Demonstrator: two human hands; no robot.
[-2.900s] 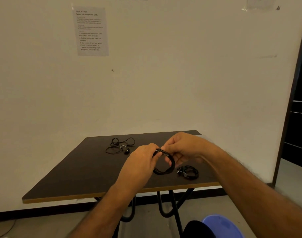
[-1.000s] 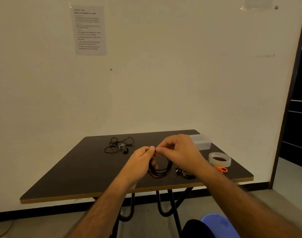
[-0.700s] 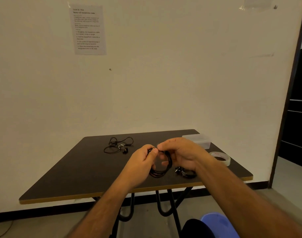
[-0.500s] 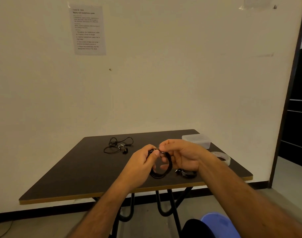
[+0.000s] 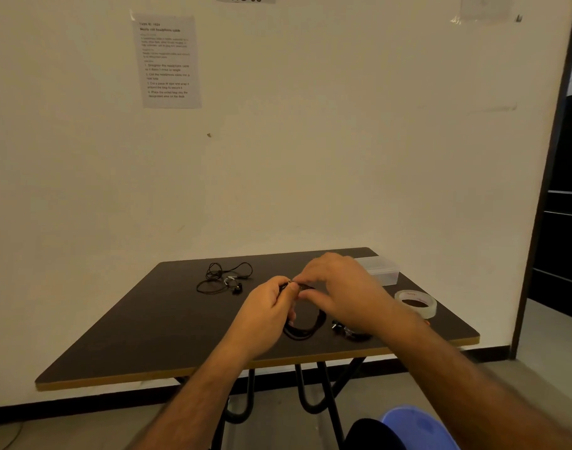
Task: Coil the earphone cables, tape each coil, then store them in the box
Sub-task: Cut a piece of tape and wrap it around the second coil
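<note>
Now: left hand (image 5: 267, 311) and right hand (image 5: 341, 292) pinch top of black cable coil (image 5: 302, 329) over table (image 5: 148, 323) centre | box (image 5: 380, 269) far right | tape roll (image 5: 416, 303) right

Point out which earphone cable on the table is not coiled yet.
The loose earphone cable at the table's far left, sprawled in a tangle. The other two, one held in both hands, are coiled.
</note>
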